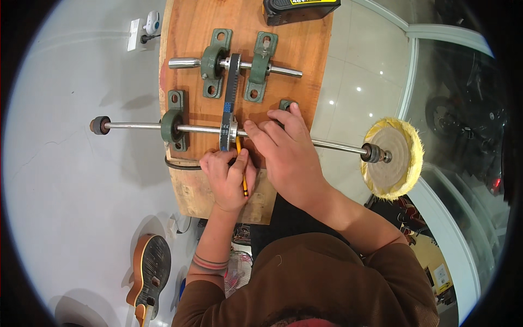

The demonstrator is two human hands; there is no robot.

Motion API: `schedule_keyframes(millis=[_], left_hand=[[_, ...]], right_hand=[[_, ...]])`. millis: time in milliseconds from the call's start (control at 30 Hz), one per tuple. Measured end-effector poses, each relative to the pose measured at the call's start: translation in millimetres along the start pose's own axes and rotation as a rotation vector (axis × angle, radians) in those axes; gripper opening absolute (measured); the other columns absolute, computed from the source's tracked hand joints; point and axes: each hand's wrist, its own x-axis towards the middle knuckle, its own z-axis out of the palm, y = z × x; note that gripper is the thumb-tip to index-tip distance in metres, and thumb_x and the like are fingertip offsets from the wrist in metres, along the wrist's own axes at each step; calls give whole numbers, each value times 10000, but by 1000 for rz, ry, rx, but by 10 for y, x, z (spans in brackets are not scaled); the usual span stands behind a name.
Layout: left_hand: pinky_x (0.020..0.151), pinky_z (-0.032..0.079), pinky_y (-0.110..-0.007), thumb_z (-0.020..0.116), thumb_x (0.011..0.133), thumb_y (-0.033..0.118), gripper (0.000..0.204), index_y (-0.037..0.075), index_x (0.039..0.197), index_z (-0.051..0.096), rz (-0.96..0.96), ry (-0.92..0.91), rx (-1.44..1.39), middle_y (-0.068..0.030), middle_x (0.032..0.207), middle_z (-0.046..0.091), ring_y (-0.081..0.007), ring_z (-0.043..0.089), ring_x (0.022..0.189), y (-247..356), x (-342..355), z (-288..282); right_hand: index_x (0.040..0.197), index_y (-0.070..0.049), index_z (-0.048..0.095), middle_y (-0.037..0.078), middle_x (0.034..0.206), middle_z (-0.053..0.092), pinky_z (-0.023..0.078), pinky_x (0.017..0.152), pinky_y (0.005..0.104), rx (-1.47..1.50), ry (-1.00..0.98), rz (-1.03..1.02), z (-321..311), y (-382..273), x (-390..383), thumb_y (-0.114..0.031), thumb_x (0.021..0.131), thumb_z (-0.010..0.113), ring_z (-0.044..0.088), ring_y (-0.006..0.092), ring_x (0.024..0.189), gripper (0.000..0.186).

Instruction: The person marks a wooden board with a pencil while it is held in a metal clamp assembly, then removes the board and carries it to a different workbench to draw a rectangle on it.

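Single view only, so no overlap to compare. Head-worn fisheye, looking almost straight down from above the person's own brown-sleeved shoulders, which fill the lower edge. Faces forward and down onto the wooden worktop [190, 32], which runs from mid-frame up to the top edge. Close range: both hands, left hand [227, 180] and right hand [286, 152], sit near frame centre with forearms entering from below. The wide lens bends the long shaft [141, 126] and the floor lines toward the rim; a dark vignette rings the circle. Field reaches the floor on both sides, catching a guitar [150, 272] at lower left and a buffing wheel [393, 158] at right.
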Motion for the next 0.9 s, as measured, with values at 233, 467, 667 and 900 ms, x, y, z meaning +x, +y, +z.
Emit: schedule_keyframes(millis=[233,467,667,900], left_hand=[[885,507,-471,813,831,-111,392,26,1182,706,-20,64,-67,-145,1005,689,-337,663,891,31,18,-9],[885,497,-468,830,822,-71,394,28,1183,706,-28,77,-107,-128,1023,703,-327,676,889,-15,-96,-41],[860,550,-500,803,864,-135,382,24,1156,616,-30,121,-193,-175,1016,678,-390,668,861,-58,-9,51],[839,533,-495,818,845,-137,387,31,1105,587,-46,100,-231,-164,1034,678,-386,667,882,-42,-106,-57]], right_hand=[[1353,-38,730,74,1154,666,394,1278,590,0,11,39,-11,-20,8,-44,898,710,598,325,1280,456],[1388,-1,691,98,1175,644,380,1283,614,-48,-14,-15,8,-7,-11,-108,939,657,555,336,1336,463],[1377,-12,701,95,1224,669,394,1264,611,-43,-74,3,-57,-49,33,-49,913,673,563,346,1331,466],[1364,-63,733,86,1158,683,431,1242,590,-62,-36,38,-33,-53,47,-2,889,666,592,348,1276,483]])
